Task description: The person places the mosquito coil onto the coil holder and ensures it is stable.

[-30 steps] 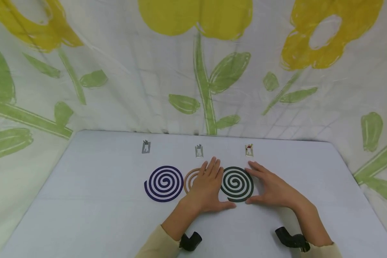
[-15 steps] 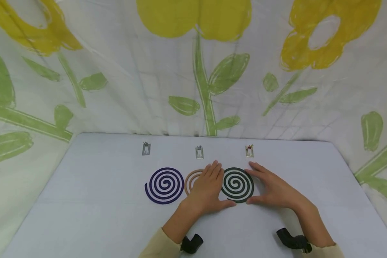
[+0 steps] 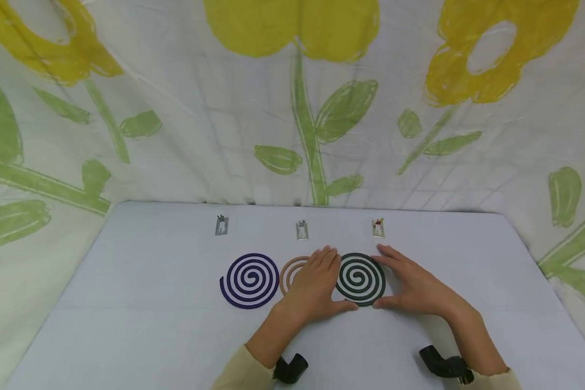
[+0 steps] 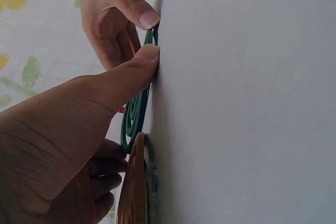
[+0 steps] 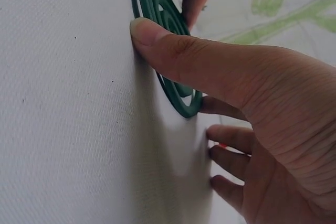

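Observation:
Three mosquito coils lie in a row on the white table: a dark purple coil [image 3: 252, 280] at left, an orange-brown coil [image 3: 285, 269] in the middle, a dark green coil [image 3: 381, 279] at right. My left hand [image 3: 312, 284] lies over the brown coil and hides most of it. Its long fingers are straight, and its thumb reaches to the green coil's near edge. My right hand [image 3: 414, 284] holds the green coil by its right side, thumb at the near rim and index finger at the far rim. In the right wrist view the right thumb [image 5: 168, 51] overlaps the green coil.
Behind the coils stand three small metal coil stands in a spaced line: a left stand [image 3: 221, 225], a middle stand [image 3: 301, 230] and a right stand [image 3: 377, 228]. A flower-printed cloth [image 3: 214, 124] hangs beyond the table's back edge. Black wrist mounts sit at both sleeves.
The head view has shifted slightly. Both hands keep nearly the same pose around the green coil, and the coils and stands have stayed in their places.

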The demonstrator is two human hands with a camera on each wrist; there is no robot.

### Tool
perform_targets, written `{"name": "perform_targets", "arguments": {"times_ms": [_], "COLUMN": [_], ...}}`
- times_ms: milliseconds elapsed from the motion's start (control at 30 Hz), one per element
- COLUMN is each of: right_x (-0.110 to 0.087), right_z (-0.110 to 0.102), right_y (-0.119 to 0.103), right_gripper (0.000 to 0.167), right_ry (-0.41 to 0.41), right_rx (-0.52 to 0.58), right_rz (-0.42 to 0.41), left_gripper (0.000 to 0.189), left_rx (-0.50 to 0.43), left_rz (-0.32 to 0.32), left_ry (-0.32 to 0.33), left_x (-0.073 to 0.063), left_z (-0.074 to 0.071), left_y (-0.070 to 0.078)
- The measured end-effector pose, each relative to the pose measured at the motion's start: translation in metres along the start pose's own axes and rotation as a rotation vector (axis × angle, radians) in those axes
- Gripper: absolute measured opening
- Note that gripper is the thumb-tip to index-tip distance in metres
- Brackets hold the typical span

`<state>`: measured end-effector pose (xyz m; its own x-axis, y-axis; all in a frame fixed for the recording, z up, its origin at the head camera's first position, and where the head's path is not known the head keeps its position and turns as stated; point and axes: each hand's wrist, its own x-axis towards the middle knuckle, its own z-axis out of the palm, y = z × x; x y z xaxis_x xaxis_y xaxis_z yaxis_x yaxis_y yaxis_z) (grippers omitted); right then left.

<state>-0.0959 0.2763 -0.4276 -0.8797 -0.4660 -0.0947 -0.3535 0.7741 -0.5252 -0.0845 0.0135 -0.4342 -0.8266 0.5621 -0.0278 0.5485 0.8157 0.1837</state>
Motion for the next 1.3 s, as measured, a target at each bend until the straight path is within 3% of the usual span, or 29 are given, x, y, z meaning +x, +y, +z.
{"name": "perform_targets", "arguments": {"times_ms": [1033, 1300], "right_x": [0.0017, 0.0003], "right_z": [0.0011, -0.0037], "right_y": [-0.0002, -0.0016], "right_gripper": [0.096, 0.103], "right_ry": [0.035, 0.054], "right_rx": [-0.038, -0.014], "right_rz": [-0.018, -0.06], "left_gripper": [0.099, 0.098], "left_rx": [-0.018, -0.021], "left_rz": [0.019, 0.033], "left_ry": [0.023, 0.072], "left_x": [0.0024, 0.0038], "left_z": [0.0017, -0.0005], "left_y": [-0.0068, -0.0079]}}
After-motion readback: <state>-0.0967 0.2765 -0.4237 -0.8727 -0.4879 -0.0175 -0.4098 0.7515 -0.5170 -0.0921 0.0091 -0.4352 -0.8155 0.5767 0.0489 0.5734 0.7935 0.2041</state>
